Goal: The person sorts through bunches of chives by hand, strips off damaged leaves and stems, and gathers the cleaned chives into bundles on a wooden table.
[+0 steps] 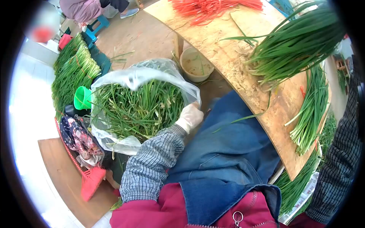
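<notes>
My left hand [191,117], in a white glove, is closed on the right rim of a clear plastic bag [133,78]. The bag gapes upward and is filled with loose green chive leaves and trimmings [140,108]. At the upper right a large bunch of chives [300,41] rises over the wooden table, its pale ends toward the table's middle. A smaller chive bunch [311,114] lies along the table's right edge. Only the sleeve of my right arm [338,152] shows at the right edge; the right hand is out of sight.
The wooden table [228,49] carries red ties [216,8] at its far end. Beside it stands a whitish bucket [196,64]. Stacked chives [76,72], a green cup [82,98] and a red broom [92,182] are at left. A person [87,13] sits at the back.
</notes>
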A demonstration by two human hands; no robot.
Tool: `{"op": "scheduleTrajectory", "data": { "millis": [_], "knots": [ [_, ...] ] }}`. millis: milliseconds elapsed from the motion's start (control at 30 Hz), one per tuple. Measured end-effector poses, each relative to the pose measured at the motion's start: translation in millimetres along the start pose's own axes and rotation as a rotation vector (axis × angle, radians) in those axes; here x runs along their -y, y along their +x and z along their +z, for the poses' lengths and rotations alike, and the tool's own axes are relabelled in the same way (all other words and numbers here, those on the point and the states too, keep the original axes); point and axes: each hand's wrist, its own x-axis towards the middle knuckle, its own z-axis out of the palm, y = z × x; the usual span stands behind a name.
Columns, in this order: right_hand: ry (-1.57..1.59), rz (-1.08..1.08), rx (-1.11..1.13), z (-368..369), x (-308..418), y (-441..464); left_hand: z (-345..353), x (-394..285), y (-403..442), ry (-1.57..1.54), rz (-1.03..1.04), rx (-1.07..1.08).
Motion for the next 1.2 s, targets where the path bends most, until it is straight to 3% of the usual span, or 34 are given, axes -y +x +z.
{"op": "scheduleTrajectory", "data": {
  "millis": [33, 100, 133, 167, 233, 300, 333, 400, 433, 467, 500, 567, 667, 767, 900, 967, 1033, 1100, 1133, 1167, 1200],
  "knots": [
    [0.001, -0.002, -0.002, -0.5, 0.1, 0.1, 2.7, 1.9, 0.5, -0.014, -0.013, -0.014],
    [-0.005, -0.007, -0.008, -2.6, 0.7, -0.2, 12.4, 26.7, 17.7, -0.33, 0.044, -0.314],
    [-0.011, -0.011, -0.01, -4.0, 1.1, 0.5, -20.5, 2.0, 6.2, -0.328, -0.023, -0.316],
    [-0.013, -0.014, -0.011, -4.4, 1.9, 0.4, -30.1, -1.2, 7.6, -0.318, 0.005, -0.515],
    [-0.008, -0.016, -0.015, -5.7, 3.0, 0.2, -35.0, 2.4, 21.9, -0.165, -0.183, -0.639],
    [-0.006, -0.014, -0.019, -6.9, 2.4, 0.3, -20.6, 40.7, 65.5, -0.512, -0.179, -0.593],
    [-0.008, -0.013, -0.021, -7.7, 1.9, 0.3, -38.2, 16.8, 57.5, -0.989, -0.149, -0.367],
    [-0.015, -0.02, -0.025, -10.4, 2.3, 0.0, -44.2, 20.2, 85.4, -1.285, -0.282, -0.424],
    [-0.015, -0.022, -0.025, -11.2, 1.6, 0.2, -46.5, 10.9, 88.4, -1.435, -0.242, -0.509],
    [-0.02, -0.023, -0.027, -11.4, 0.9, 0.1, -49.1, 4.6, 85.7, -1.378, -0.4, -0.592],
    [-0.022, -0.023, -0.026, -12.0, 0.8, 0.8, -34.5, 41.7, 112.9, -0.986, -0.296, -0.673],
    [-0.029, -0.026, -0.028, -12.2, 0.0, 0.1, -33.5, 83.5, 135.4, 0.278, -0.295, -0.406],
    [-0.038, -0.034, -0.035, -14.2, -0.1, 0.6, -31.3, 83.4, 129.0, 0.64, -0.355, -0.445],
    [-0.04, -0.044, -0.036, -16.6, 0.4, 4.8, -19.2, 98.9, 131.4, 0.514, -0.035, -0.546],
    [-0.069, -0.053, -0.037, -20.4, 0.4, 7.7, 3.8, 88.0, 153.6, 0.856, 0.0, -0.529],
    [-0.092, -0.064, -0.038, -24.1, 1.4, 11.5, 7.8, 83.8, 155.8, 0.797, 0.147, -0.459],
    [-0.115, -0.083, -0.038, -27.5, 4.7, 12.6, -27.0, -17.6, 94.4, 0.967, 0.356, -0.246],
    [-0.147, -0.104, -0.047, -33.7, 6.3, 18.9, -29.3, -72.7, 57.4, 0.293, 0.106, -0.472],
    [-0.166, -0.124, -0.058, -39.9, 3.9, 32.2, -19.8, -73.9, 61.7, 0.137, 0.266, -0.523],
    [-0.095, -0.063, -0.104, -47.6, 0.9, 48.2, -9.9, -71.6, 71.8, 0.076, 0.278, -0.532],
    [0.002, 0.068, 0.033, -54.9, 3.2, 54.1, 3.7, -60.8, 92.9, -0.039, 0.107, -0.438]
  ]
}}
